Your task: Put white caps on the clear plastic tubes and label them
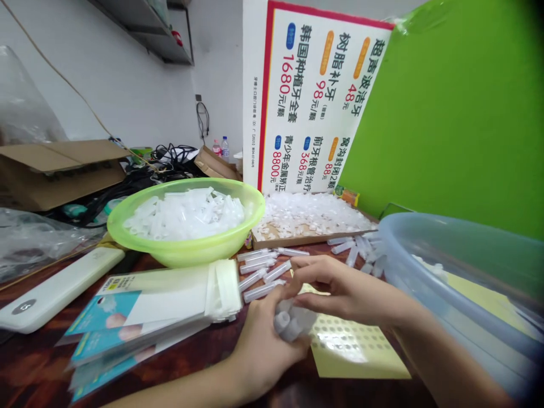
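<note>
Clear plastic tubes [291, 323] bunched up over the worktop [191, 365]
Left hand [266, 348] cups them, right hand [335, 292] seems to pinch the bunch, hard to see exactly; loose tubes [259, 277] lie just past the hands, green plastic bowl [187, 252] farther left.

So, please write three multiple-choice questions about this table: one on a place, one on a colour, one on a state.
1. Where is the lime-green plastic basin? A) left of the wooden tray B) right of it C) on the floor
2. What colour is the dotted paper sheet below the right hand? A) blue B) yellow C) red
3. What is the left hand closed around? A) nothing B) a water bottle C) translucent white plastic tubes

1: A, the basin stands beside the tray's left end.
2: B, the sheet shows pale yellow.
3: C, its fingers curl around them.
</note>
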A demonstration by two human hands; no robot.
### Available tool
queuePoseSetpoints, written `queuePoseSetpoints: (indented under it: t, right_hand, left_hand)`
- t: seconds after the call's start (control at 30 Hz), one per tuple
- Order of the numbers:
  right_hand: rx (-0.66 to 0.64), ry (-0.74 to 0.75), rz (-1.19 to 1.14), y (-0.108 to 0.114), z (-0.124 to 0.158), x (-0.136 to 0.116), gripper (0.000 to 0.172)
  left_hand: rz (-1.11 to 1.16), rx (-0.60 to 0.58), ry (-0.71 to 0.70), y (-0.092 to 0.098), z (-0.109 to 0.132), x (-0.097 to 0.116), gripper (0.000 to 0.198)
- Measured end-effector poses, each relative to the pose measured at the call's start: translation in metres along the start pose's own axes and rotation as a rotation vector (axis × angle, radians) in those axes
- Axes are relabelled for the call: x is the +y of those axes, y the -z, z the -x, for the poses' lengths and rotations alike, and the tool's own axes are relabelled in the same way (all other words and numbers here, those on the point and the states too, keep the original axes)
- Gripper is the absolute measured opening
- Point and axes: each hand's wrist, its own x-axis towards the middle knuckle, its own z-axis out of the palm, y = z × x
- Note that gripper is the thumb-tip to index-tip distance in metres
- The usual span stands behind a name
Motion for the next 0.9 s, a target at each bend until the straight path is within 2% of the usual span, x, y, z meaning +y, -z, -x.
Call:
queuePoseSetpoints:
  t: [0.17,0.37,0.6,0.9]
  right_hand:
    - [-0.028,0.006,0.154,-0.002,-0.005,-0.012,0.016]
    - [-0.039,-0.076,0.295,-0.009,-0.009,-0.017,0.019]
    - [-0.056,-0.009,0.280,-0.011,-0.012,-0.010,0.022]
    - [-0.168,-0.113,0.333,-0.008,-0.016,-0.024,0.015]
  left_hand:
    - [-0.007,0.023,0.042,-0.001,0.000,-0.003,0.034]
    - [0.039,0.059,0.070,-0.003,-0.001,-0.003,0.033]
    - [0.101,0.058,0.068,-0.004,-0.002,-0.003,0.025]
    - [0.145,0.043,0.071,-0.007,0.000,-0.001,0.014]
